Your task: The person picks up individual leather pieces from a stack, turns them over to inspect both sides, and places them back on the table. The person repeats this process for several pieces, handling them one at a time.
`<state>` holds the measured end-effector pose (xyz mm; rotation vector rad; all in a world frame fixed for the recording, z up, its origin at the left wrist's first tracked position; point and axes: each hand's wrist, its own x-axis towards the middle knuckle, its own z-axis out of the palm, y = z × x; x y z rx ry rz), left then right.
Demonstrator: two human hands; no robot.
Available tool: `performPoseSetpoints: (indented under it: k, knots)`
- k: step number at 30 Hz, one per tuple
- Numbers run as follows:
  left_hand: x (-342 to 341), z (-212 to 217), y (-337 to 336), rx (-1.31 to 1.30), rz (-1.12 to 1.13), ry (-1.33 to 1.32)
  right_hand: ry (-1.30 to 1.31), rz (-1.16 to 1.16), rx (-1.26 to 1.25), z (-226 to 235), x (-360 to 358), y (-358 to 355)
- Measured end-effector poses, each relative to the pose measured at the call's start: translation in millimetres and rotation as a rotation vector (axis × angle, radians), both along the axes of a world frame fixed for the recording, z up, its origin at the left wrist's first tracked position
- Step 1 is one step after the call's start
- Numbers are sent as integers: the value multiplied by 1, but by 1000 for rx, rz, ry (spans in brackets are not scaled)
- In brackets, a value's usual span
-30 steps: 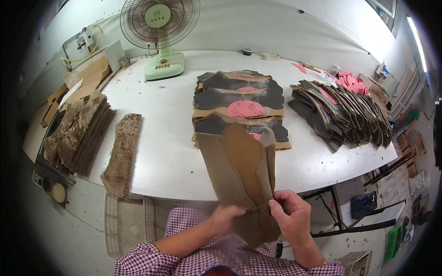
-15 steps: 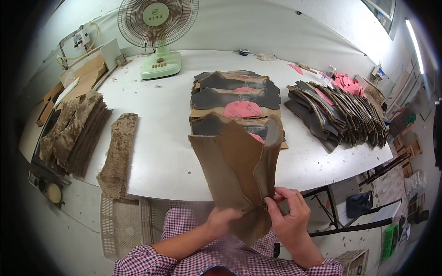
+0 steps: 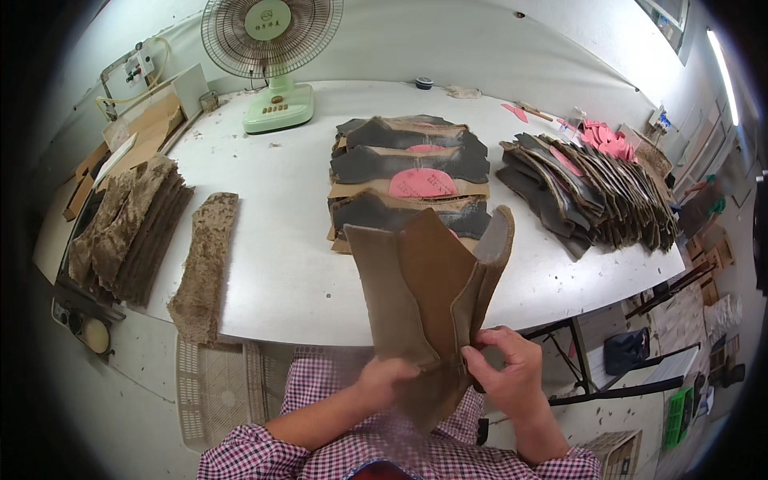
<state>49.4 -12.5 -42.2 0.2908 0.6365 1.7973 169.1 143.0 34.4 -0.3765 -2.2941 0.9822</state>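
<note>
A brown boot upper (image 3: 436, 276), stitched from several panels, is held up over the near table edge. My left hand (image 3: 388, 380) grips its lower left side, fingers partly hidden behind it. My right hand (image 3: 510, 370) pinches the lower right edge between thumb and fingers. Just behind the upper's top lie rows of dark, brown-edged pieces (image 3: 408, 166) with pink patches (image 3: 422, 183) on brown board. One fuzzy brown fleece piece (image 3: 206, 264) lies alone on the left of the table.
Fleece pieces form a stack (image 3: 132, 228) at far left. To the right lies a fanned pile of dark pieces (image 3: 588, 192), with pink cutouts (image 3: 606, 141) behind. A green fan (image 3: 278, 108) stands at the back of the white table (image 3: 280, 184). Below sits a beige crate (image 3: 212, 392).
The upper has tilted slightly to the right, and its right flap has swung outward from the middle panel. Both hands keep their grip in nearly the same places.
</note>
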Motion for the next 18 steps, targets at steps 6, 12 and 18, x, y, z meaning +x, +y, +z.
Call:
performPoseSetpoints:
  k: [6, 12, 18]
  knots:
    - [0, 10, 3, -20, 10, 86, -43, 48, -199, 0, 4, 1]
    - [2, 12, 6, -56, 55, 345, -14, 12, -244, -4, 4, -1]
    - [6, 16, 9, -108, 95, 208, 16, -40, -257, -11, 4, -6]
